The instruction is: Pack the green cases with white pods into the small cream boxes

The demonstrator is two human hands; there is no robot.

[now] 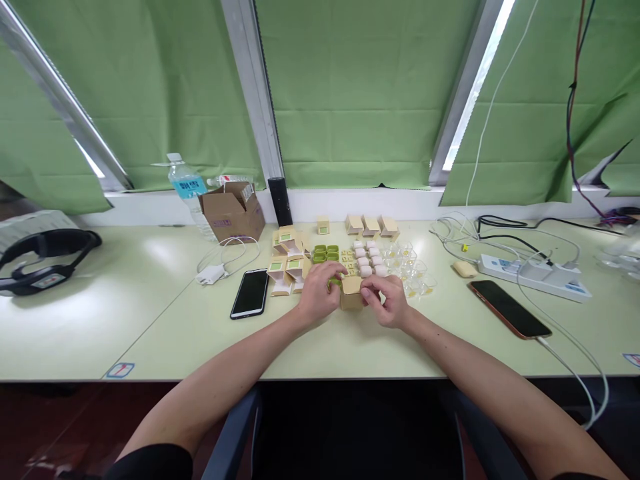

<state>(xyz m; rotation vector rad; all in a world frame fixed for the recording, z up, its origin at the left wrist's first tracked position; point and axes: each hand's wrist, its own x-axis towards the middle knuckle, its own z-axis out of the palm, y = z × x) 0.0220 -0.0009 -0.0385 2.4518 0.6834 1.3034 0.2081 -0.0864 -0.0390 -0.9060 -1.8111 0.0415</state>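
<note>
Between my hands, near the middle of the table, stands a small light-brown cardboard box [352, 300] with its top flap up. My right hand [389, 300] pinches the box at its right side, thumb and forefinger together. On the other side, my left hand [323, 288] has its fingers curled against the box's left edge; part of that grip is hidden. Just beyond lie green square trays [326, 251], small yellowish pieces [347, 255], rows of white rounded pieces [364, 261] and clear plastic cups [414, 270]. Several open small boxes [287, 265] cluster left of my left hand.
More small boxes [371, 225] stand at the back. Left are a phone [250, 293], a white charger [211, 274], a brown carton [233, 212], a water bottle [193, 193] and a headset [47, 260]. Right are another phone [510, 309] and a power strip [534, 275] with cables.
</note>
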